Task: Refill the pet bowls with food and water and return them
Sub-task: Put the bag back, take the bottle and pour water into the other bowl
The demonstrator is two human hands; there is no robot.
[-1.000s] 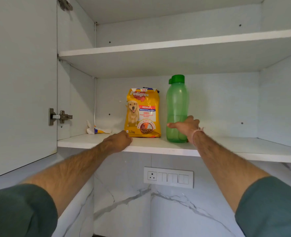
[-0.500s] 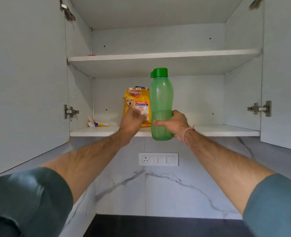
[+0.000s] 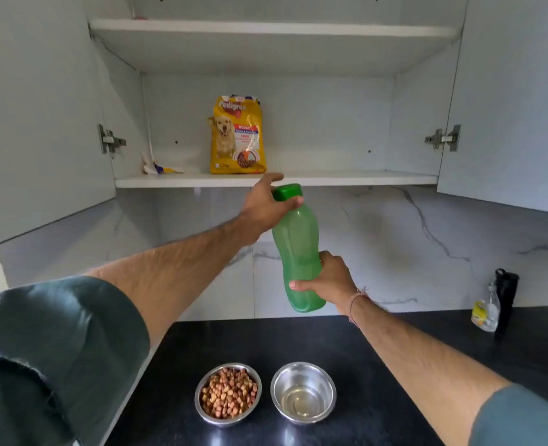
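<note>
A translucent green water bottle (image 3: 297,249) with a green cap hangs tilted in the air below the cupboard shelf. My right hand (image 3: 327,281) grips its lower part. My left hand (image 3: 266,207) is wrapped around its neck, just under the cap. On the black counter stand two steel bowls side by side: the left bowl (image 3: 228,394) is full of brown kibble, the right bowl (image 3: 303,393) holds a little water. A yellow dog food bag (image 3: 237,136) stands upright on the lower cupboard shelf (image 3: 346,179).
Both cupboard doors (image 3: 41,107) stand open at left and right. A small torn wrapper (image 3: 156,167) lies at the shelf's left end. A clear soap bottle (image 3: 487,312) and a black bottle (image 3: 506,294) stand at the counter's far right against the marble wall.
My right hand has brought the green bottle down off the shelf and towards me. My left hand left the food bag and took hold of the bottle's neck. The view dropped, showing counter and bowls.
</note>
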